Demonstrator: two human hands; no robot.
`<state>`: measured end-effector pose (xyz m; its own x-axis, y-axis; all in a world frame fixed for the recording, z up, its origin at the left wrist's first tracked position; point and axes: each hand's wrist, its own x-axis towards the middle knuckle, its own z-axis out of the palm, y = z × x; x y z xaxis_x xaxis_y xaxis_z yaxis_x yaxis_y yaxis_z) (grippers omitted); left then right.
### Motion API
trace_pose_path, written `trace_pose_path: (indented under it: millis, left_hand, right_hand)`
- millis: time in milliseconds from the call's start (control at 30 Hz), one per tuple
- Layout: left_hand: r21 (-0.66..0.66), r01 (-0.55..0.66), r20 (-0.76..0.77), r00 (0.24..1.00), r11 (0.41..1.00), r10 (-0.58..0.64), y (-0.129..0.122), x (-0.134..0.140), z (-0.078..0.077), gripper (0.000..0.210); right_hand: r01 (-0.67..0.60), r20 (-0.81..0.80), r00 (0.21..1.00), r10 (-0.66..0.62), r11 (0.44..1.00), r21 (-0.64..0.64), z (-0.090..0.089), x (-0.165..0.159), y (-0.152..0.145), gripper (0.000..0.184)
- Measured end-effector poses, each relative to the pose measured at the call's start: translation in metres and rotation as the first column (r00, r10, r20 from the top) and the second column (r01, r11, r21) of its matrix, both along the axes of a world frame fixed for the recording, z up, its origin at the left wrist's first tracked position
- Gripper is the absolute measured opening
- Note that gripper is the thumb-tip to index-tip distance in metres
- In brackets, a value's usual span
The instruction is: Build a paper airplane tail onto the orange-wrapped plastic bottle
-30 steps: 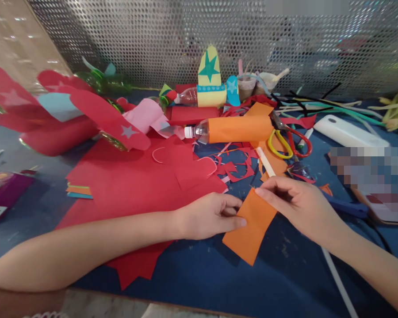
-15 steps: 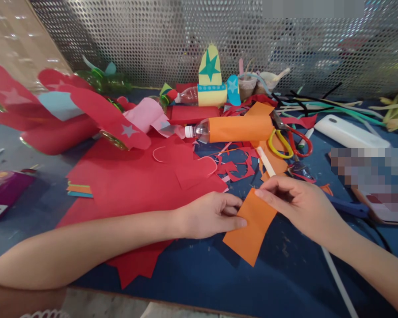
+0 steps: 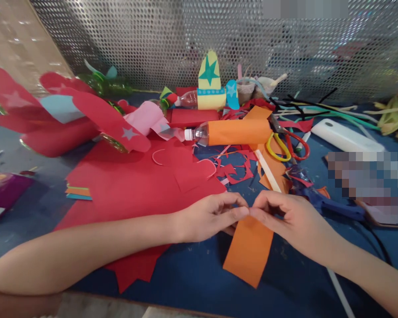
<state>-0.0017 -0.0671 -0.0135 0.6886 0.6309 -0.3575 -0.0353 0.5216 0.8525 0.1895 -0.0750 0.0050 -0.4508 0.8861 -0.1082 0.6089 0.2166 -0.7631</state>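
Note:
A rectangular piece of orange paper [image 3: 250,251] hangs at a slant between my hands, above the dark blue table. My left hand [image 3: 215,216] pinches its top edge between thumb and fingers. Right beside it, my right hand [image 3: 281,214] pinches the same edge, the fingertips of both hands nearly touching. Beyond them lies a clear plastic bottle with a white cap, wrapped in orange paper [image 3: 237,132]. Large red paper sheets [image 3: 132,185] lie under and behind my left forearm.
Scissors [image 3: 281,145] with yellow and red handles lie behind my right hand, near a blue-handled tool [image 3: 341,207] and a white object [image 3: 348,134]. Red scraps [image 3: 239,170] are scattered mid-table. Red paper-covered bottle crafts [image 3: 63,128] stand left, a purple box [image 3: 6,194] below. Perforated metal [image 3: 146,39] closes the back.
My left hand has moved up from the paper's side to its top edge, meeting my right hand. The orange paper has turned more upright and sits slightly lower.

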Motion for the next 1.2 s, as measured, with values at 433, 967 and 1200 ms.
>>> trace_pose_path:
  millis: [433,967,1200]
  left_hand:
    - [0.761,0.153,-0.357,0.911,0.631,0.209,-0.008,-0.008,0.025,0.021]
    - [0.395,0.114,-0.396,0.916,0.911,0.058,0.012,-0.009,0.011,0.036]
    - [0.286,0.180,-0.352,0.933,0.941,-0.072,0.012,-0.009,0.009,0.028]
  right_hand:
    - [-0.062,-0.089,0.994,0.057,0.996,-0.057,0.011,0.003,-0.003,0.019]
    - [0.189,-0.343,0.903,-0.259,0.956,-0.225,-0.002,0.007,0.010,0.034]
    - [0.162,-0.230,0.956,-0.183,0.981,-0.106,-0.005,0.006,0.011,0.022]
